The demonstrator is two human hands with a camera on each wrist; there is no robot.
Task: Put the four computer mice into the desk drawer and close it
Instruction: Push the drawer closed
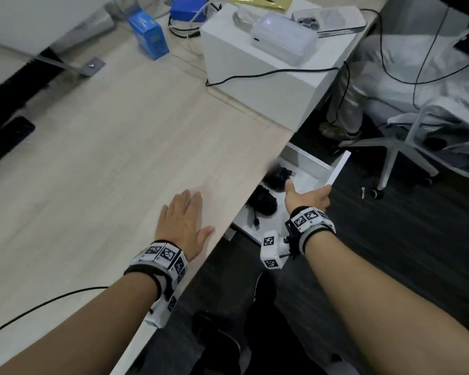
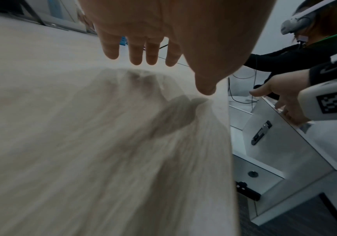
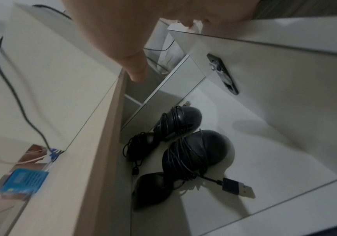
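Several black computer mice, cables wound round them, lie in the white desk drawer (image 3: 268,143); one (image 3: 199,151) has its USB plug loose, another (image 3: 183,118) sits behind it. From above two mice (image 1: 264,203) show past the desk edge. The drawer (image 1: 339,169) stands partly open under the desk. My right hand (image 1: 309,191) holds the top edge of the drawer front (image 2: 274,143), fingers hooked over it and thumb stretched out above the inside. My left hand (image 1: 184,215) lies flat on the desktop near its edge, holding nothing.
The light wood desk (image 1: 106,144) carries a white box (image 1: 268,85) with a black cable over it, and a small blue box (image 1: 149,36). A white office chair (image 1: 417,147) stands on the dark floor beyond the drawer. Another person (image 2: 305,54) sits further along.
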